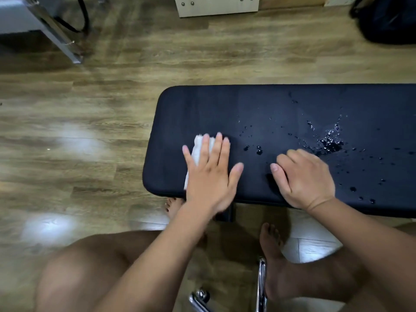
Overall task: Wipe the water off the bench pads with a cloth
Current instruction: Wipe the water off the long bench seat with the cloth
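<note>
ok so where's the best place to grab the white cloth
Its exposed left strip, coming from above on the left: the cloth lies flat on the bench pad under the flat left hand, so only that strip and the far edge are free.

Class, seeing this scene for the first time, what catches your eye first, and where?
A black bench pad fills the right half of the view, a glistening water puddle and scattered drops toward its right. Near its left end the left hand presses a white cloth flat; the right hand, fingers curled, rests beside the puddle.
</note>
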The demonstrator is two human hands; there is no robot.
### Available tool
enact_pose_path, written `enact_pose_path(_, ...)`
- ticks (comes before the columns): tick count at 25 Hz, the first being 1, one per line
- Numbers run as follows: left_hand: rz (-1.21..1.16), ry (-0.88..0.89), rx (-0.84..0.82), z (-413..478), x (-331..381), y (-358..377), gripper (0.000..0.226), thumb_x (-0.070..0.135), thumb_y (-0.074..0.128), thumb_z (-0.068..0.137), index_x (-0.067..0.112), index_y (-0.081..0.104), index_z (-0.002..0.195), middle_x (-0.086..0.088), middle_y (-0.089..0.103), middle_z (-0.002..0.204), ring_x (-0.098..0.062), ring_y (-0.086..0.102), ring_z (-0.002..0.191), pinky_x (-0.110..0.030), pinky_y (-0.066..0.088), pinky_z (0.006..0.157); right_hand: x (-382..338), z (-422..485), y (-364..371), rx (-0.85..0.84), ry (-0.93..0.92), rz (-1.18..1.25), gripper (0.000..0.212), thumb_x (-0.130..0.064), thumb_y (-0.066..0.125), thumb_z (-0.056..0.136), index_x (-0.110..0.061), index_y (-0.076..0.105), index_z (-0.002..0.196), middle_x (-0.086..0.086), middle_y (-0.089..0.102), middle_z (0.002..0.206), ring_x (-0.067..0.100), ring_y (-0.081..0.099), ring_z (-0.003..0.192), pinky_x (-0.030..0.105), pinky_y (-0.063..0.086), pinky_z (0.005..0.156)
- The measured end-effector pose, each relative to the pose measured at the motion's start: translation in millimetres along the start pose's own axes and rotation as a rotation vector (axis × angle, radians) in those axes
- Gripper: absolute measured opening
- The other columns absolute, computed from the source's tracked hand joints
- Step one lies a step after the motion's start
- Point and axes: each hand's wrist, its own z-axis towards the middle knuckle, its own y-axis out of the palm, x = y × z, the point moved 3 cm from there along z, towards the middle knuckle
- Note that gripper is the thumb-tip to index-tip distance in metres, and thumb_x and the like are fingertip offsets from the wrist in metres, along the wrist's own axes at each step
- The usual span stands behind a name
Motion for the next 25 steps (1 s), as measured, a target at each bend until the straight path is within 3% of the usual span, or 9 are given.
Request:
enact_pose_path(4,-0.015,-0.011,-0.028,107,16,-22,0.072,0.058,0.004,0.1,0.018,-0.002,0.159,0.003,-0.009,0.168,-0.023,-0.018,0.152,-0.064,-0.014,0.116,2,0,1,0.017,-0.007,0.018,0.034,-0.037,0.036,0.095,-0.015,0.049,0.072,0.005,0.048,0.07,0.03,0.049,0.067,0.038,0.039,0.06)
enact_pose_path(10,-0.061,-0.034,-0.07,198,18,-40,0.073,0.059,0.004,0.1,0.017,0.004,0.16,0.003,-0.004,0.168,-0.025,-0.015,0.153,-0.068,-0.015,0.114,6,3,0,0.017,0.001,0.017,0.032,-0.037,0.038,0.092,-0.016,0.049,0.07,0.003,0.049,0.068,0.027,0.05,0.066,0.033,0.035,0.059)
enact_pose_path(13,-0.027,0.009,-0.012,173,17,-36,0.071,0.057,0.004,0.101,0.017,0.008,0.159,0.002,0.0,0.168,-0.026,-0.013,0.153,-0.067,-0.013,0.115,6,3,-1,-0.002,0.007,0.005,0.032,-0.037,0.037,0.092,-0.017,0.048,0.07,0.003,0.049,0.069,0.028,0.051,0.067,0.033,0.035,0.059)
enact_pose_path(18,-0.044,0.057,0.025,53,12,-12,0.075,0.057,-0.001,0.096,0.018,0.009,0.159,0.002,0.004,0.168,-0.025,-0.007,0.154,-0.064,-0.008,0.118,3,3,-3,-0.024,0.013,0.005,0.034,-0.038,0.035,0.093,-0.016,0.049,0.071,0.005,0.051,0.07,0.031,0.054,0.07,0.035,0.039,0.059)
enact_pose_path(22,-0.067,0.081,0.063,-53,3,14,0.069,0.054,0.011,0.101,0.017,0.016,0.159,0.001,0.012,0.167,-0.023,0.0,0.155,-0.066,0.002,0.119,1,4,-2,-0.043,0.017,-0.024,0.034,-0.039,0.034,0.093,-0.016,0.049,0.072,0.005,0.052,0.071,0.032,0.054,0.071,0.035,0.039,0.06)
enact_pose_path(25,-0.023,0.076,0.049,-70,-5,21,0.069,0.054,0.008,0.102,0.017,0.021,0.158,0.001,0.018,0.166,-0.022,0.006,0.155,-0.068,0.004,0.117,0,2,-1,-0.042,0.015,-0.045,0.035,-0.039,0.034,0.093,-0.015,0.05,0.073,0.006,0.052,0.072,0.033,0.054,0.072,0.036,0.041,0.06)
